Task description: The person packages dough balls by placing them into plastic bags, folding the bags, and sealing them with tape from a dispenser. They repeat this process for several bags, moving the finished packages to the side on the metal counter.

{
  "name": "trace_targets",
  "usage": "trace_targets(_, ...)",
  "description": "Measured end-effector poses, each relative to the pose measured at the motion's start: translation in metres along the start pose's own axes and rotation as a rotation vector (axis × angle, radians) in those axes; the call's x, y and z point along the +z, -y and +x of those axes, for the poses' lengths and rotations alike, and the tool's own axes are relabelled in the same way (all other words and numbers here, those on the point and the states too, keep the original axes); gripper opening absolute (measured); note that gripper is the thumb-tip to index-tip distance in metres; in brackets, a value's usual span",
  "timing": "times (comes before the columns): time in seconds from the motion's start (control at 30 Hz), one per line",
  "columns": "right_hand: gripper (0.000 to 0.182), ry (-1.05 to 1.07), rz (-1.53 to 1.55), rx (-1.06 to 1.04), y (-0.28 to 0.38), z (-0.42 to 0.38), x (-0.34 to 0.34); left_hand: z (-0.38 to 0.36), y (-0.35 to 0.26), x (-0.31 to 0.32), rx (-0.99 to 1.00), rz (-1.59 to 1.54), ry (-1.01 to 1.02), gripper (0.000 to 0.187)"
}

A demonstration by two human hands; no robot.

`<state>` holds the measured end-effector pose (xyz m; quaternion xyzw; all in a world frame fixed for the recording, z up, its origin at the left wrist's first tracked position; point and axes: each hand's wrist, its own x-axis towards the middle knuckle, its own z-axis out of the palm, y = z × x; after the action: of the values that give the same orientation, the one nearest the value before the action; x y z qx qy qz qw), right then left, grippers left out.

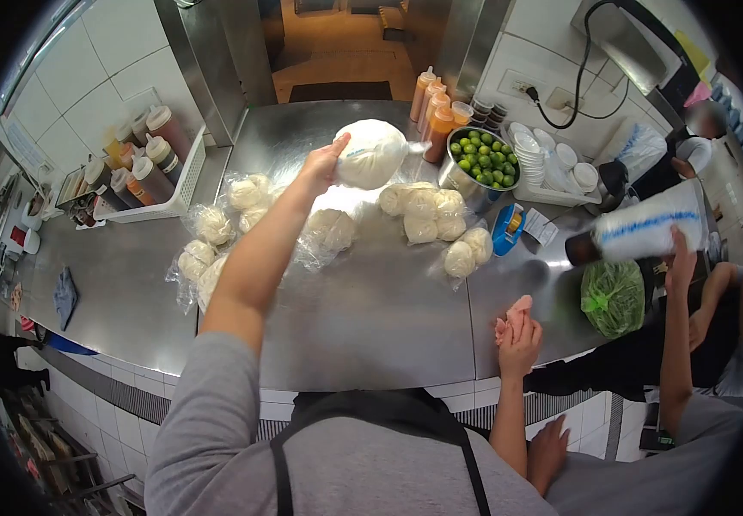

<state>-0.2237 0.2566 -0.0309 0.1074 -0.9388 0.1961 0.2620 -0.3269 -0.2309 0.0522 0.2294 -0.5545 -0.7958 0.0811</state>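
Observation:
My left hand reaches across the steel counter, its fingers wrapped at the left side of a large, round white bundle in a plastic bag. Below that arm lie clear bags of pale round balls. Another bag of balls rests just right of my forearm, and more bagged balls sit farther right. Near the counter's front edge, my right hand is closed around a crumpled pink thing; I cannot tell what it is.
Sauce bottles fill a white basket on the left. At the back right are orange squeeze bottles, a metal pot of limes and stacked white cups. On the right, a co-worker's hand holds a white, blue-marked bundle above bagged greens.

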Motion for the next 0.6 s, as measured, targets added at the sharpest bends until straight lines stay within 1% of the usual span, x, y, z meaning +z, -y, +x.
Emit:
trace_targets(0.03,0.041,0.009,0.005,-0.001,0.003,0.0,-0.001,0.027,0.016,-0.004,0.001,0.011,-0.128,0.048)
trace_targets(0.1,0.041,-0.035,-0.015,0.017,0.007,0.002,-0.005,0.062,0.044,-0.002,-0.046,-0.019,-0.28,0.048)
trace_targets(0.13,0.042,-0.039,0.013,0.049,0.007,0.002,-0.004,0.056,0.046,0.006,-0.08,-0.114,-0.311,0.05)
trace_targets(0.17,0.042,-0.031,0.001,0.062,0.007,0.001,-0.005,0.064,0.057,0.003,-0.097,-0.109,-0.304,0.05)
trace_targets(0.23,0.042,-0.081,-0.04,0.031,0.011,0.003,-0.007,0.076,0.075,-0.008,-0.113,-0.022,-0.175,0.051)
trace_targets(0.27,0.042,-0.155,-0.156,-0.051,0.013,0.005,-0.009,0.049,0.05,-0.004,-0.165,0.346,-0.162,0.047)
trace_targets(0.3,0.042,-0.142,-0.166,-0.048,0.015,0.005,-0.01,0.043,0.035,-0.014,-0.246,0.5,-0.019,0.05)
trace_targets(0.37,0.04,-0.176,-0.147,-0.222,0.02,0.004,-0.01,0.01,-0.002,-0.018,-0.231,0.942,0.213,0.065)
trace_targets(0.4,0.035,-0.181,-0.163,-0.264,0.03,0.007,-0.012,-0.003,-0.007,-0.024,-0.119,1.2,0.353,0.073)
trace_targets(0.43,0.035,-0.166,-0.164,-0.266,0.04,0.01,-0.01,-0.02,-0.01,-0.028,0.002,1.451,0.495,0.082)
trace_targets(0.47,0.031,-0.124,-0.042,-0.307,0.05,0.013,-0.006,-0.046,-0.01,-0.028,0.04,1.479,0.678,0.092)
trace_targets(0.5,0.027,-0.081,0.081,-0.343,0.063,0.016,-0.002,-0.05,0.007,-0.038,0.175,1.499,0.805,0.09)
trace_targets(0.57,0.019,0.044,0.32,-0.333,0.104,0.032,0.009,-0.076,0.005,-0.024,0.142,1.688,0.631,0.086)
trace_targets(0.6,0.018,0.111,0.464,-0.354,0.123,0.036,0.019,-0.08,0.01,-0.028,0.137,1.688,0.63,0.086)
